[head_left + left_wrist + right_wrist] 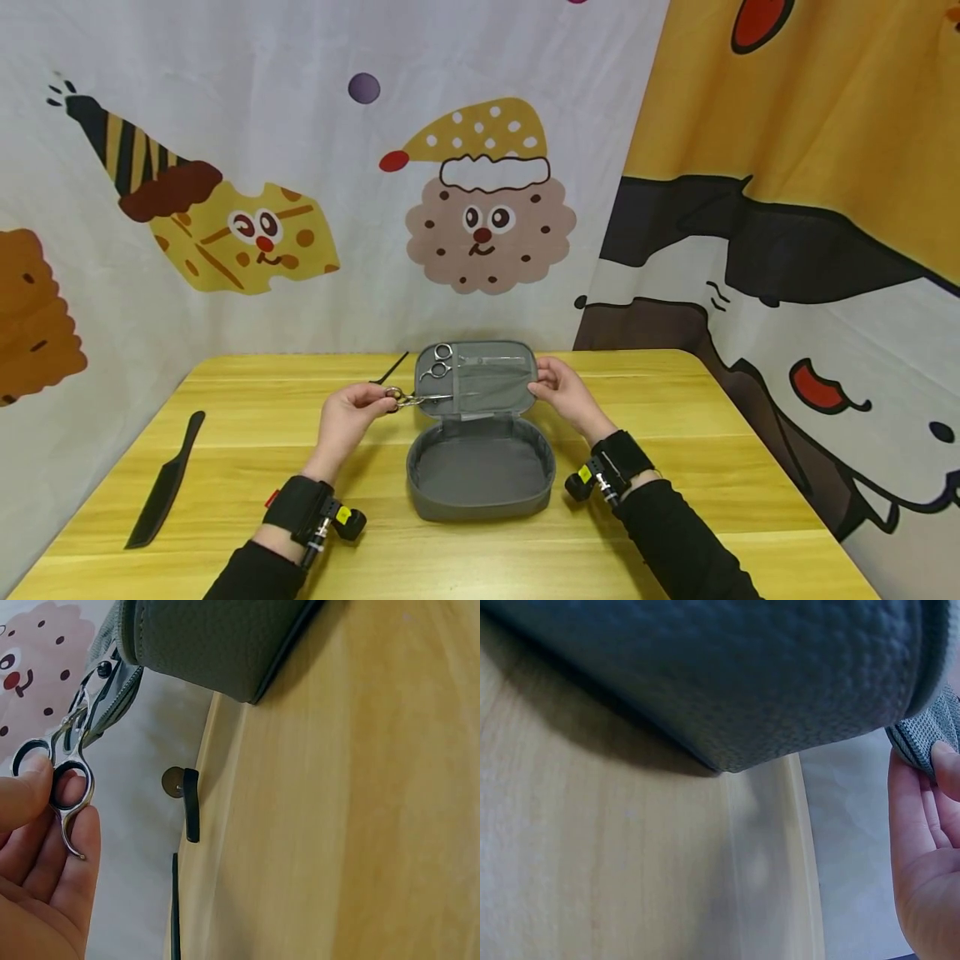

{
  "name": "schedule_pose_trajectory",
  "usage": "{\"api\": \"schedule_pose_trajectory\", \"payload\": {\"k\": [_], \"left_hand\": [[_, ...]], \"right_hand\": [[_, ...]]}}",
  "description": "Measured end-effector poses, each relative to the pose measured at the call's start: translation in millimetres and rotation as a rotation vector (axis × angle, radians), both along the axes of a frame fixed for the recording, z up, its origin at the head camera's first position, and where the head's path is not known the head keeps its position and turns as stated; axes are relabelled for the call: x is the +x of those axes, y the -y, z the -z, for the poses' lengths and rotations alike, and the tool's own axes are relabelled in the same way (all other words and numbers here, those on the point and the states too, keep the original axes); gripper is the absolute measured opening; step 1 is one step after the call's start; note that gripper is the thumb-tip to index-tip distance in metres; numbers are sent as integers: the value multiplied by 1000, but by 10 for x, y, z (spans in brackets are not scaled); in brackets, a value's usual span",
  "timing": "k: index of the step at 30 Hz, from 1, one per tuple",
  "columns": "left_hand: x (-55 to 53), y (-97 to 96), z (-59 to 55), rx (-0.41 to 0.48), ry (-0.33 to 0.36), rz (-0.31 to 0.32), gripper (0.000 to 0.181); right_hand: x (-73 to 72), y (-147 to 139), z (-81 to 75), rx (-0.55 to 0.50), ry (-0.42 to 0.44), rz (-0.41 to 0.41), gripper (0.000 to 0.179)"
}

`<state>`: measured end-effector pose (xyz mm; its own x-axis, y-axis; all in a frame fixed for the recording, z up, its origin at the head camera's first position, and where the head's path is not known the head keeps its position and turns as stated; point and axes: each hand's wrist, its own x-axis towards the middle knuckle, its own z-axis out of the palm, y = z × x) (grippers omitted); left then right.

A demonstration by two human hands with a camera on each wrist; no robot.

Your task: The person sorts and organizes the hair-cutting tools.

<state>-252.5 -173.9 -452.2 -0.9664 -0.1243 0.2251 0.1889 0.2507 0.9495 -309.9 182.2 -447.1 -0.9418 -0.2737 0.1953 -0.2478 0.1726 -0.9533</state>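
A grey zip case [480, 507] lies open on the table with its lid [427, 382] raised at the back. My left hand [347, 421] pinches a pair of silver haircutting scissors [81, 754] at the finger rings. Their blades point right, across the lid at the edge of its mesh pocket [491, 387]; the tips are hard to make out. Another pair of scissors [441, 360] sits in the lid's upper left, blades hidden behind the mesh. With thumb and fingers my right hand [566, 396] grips the lid's right edge [915, 746].
On the left of the table lies a black comb [168, 483] with a handle. A thin black item [392, 367] lies behind my left hand. In the left wrist view, a round brown disc [172, 782] shows beside a short black piece [192, 806]. A printed curtain [300, 325] hangs behind.
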Motion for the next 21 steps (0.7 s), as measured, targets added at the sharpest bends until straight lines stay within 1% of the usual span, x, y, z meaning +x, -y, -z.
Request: {"api": "schedule_pose_trajectory", "payload": {"k": [6,10,13,16,21], "left_hand": [[-2,-43,26,-19,-64,-8,13],[-4,-117,12,-26,-92,16,11],[7,-175,-6,-67,-123,28,8],[18,-209,-23,-108,-170,27,7],[26,-239,-61,-129,-196,17,7]], "right_hand": [[4,8,-5,-3,-1,8,33],[-3,1,-11,0,2,19,32],[-16,-2,-14,7,8,21,31],[-25,4,-17,7,16,27,30],[-19,17,-32,8,2,46,30]]}}
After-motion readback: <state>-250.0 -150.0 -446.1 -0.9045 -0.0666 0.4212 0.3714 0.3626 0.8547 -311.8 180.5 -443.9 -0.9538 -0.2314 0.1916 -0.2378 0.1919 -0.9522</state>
